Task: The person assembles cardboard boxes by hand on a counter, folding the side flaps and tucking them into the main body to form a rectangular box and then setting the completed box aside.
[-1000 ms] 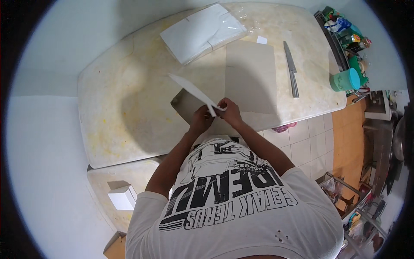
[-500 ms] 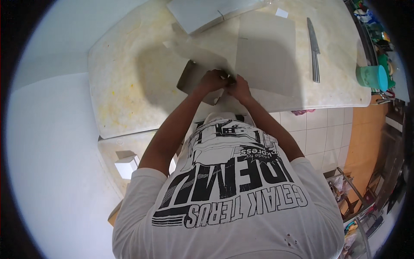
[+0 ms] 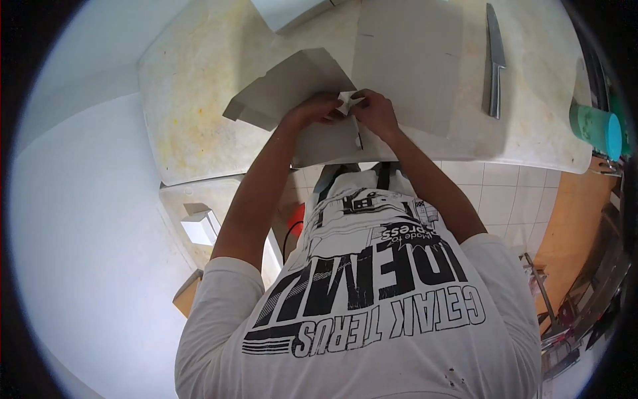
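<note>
A grey cardboard box (image 3: 292, 83), partly folded with its broad lid panel spread to the far left, rests at the table's near edge. My left hand (image 3: 318, 110) is closed on the box's inner corner, its fingers curled beside a small pale flap (image 3: 347, 101). On the other side of that corner, my right hand (image 3: 376, 113) pinches the same flap between thumb and fingers. A short slit with a dark gap shows in the panel just below the hands. The fingertips are partly hidden by the cardboard.
Flat grey cardboard (image 3: 409, 66) lies right of the hands on the stained white table (image 3: 179, 133). Farther right are a long knife (image 3: 494, 66) and a green cup with a turquoise rim (image 3: 595, 130). A white stack (image 3: 286, 12) sits at the back; a small white box (image 3: 200, 227) stands lower left.
The box has turned and its lid panel now spreads out to the far left. Both hands stay at the corner, where a pale flap now shows between them. The whole view has shifted slightly.
</note>
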Demonstrator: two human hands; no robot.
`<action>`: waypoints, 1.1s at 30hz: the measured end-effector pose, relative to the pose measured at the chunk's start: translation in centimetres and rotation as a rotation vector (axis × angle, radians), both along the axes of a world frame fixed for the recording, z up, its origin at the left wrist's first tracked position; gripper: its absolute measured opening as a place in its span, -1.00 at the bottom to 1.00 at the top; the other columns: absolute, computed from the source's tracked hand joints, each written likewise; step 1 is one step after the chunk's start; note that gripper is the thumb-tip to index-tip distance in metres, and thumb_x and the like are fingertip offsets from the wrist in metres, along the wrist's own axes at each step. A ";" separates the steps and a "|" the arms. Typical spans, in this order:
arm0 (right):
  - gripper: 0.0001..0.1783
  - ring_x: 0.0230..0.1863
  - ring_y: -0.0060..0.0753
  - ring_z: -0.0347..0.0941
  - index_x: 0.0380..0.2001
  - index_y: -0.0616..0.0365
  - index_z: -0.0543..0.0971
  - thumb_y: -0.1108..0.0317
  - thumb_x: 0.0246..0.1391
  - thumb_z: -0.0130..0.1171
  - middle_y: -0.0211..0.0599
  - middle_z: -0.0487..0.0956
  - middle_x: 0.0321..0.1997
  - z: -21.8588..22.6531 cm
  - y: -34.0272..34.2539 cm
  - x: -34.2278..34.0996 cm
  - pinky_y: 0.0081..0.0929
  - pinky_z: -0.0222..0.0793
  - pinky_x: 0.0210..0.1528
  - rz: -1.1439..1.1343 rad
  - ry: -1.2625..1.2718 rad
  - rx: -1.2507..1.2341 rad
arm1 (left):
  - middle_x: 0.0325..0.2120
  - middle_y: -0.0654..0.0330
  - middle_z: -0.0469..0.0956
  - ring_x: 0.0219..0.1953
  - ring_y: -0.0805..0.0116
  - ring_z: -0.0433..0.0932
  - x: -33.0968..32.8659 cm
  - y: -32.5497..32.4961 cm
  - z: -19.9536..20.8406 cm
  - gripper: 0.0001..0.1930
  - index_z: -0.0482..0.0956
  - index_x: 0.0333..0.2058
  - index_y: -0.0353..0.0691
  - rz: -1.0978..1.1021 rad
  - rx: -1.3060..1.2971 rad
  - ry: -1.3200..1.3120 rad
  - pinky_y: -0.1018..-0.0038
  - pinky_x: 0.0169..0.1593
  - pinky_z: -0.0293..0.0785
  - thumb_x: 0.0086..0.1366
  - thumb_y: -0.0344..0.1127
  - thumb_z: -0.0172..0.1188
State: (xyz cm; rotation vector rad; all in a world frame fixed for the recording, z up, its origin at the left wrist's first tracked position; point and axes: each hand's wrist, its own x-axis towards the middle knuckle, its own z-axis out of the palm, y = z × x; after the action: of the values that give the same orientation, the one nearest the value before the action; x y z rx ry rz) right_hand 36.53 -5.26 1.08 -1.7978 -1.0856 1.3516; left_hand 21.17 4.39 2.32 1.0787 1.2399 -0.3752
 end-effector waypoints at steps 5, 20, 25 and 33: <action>-0.51 -0.35 -0.37 0.51 -0.13 0.20 0.45 0.31 -0.23 0.23 -0.21 0.57 -0.35 -3.1 -0.6 0.4 -0.49 0.41 -0.28 -0.117 0.302 -0.054 | -0.29 0.10 0.52 -0.18 0.30 0.50 0.5 -1.4 1.8 -0.62 0.34 -0.04 -0.32 0.014 0.031 -0.051 0.43 -0.10 0.45 0.24 -0.20 0.01; -0.57 -0.43 -0.54 0.41 -0.16 0.22 0.44 0.43 -0.21 0.20 -0.34 0.49 -0.40 -2.2 0.3 0.3 -0.62 0.33 -0.43 -0.258 0.497 -0.151 | -0.41 0.03 0.53 -0.51 0.37 0.54 1.3 -3.1 1.8 -0.68 0.34 -0.18 -0.37 0.066 0.335 -0.097 0.52 -0.45 0.48 0.09 -0.39 0.11; -0.56 -0.29 -0.43 0.49 -0.16 0.16 0.46 0.41 -0.23 0.24 -0.25 0.55 -0.28 -1.4 0.1 0.1 -0.48 0.41 -0.26 -0.259 0.364 -0.154 | -0.41 0.05 0.51 -0.50 0.37 0.55 1.3 -3.3 1.9 -0.73 0.29 -0.12 -0.32 0.152 0.361 -0.144 0.52 -0.46 0.49 0.20 -0.38 -0.03; -0.45 -0.38 -0.53 0.41 -0.09 0.23 0.41 0.45 -0.30 0.23 -0.33 0.51 -0.38 -2.3 -0.1 -0.3 -0.58 0.33 -0.33 -0.359 0.510 -0.168 | -0.35 0.11 0.49 -0.48 0.37 0.56 1.6 -2.7 2.6 -0.77 0.28 -0.12 -0.23 0.179 0.142 -0.044 0.51 -0.43 0.49 0.29 -0.30 -0.08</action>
State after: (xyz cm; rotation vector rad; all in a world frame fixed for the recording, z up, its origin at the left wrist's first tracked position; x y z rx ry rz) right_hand 36.19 -5.36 -1.22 -1.5358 -0.3698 1.5820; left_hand 22.73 1.70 4.91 1.0796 1.3271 -0.1274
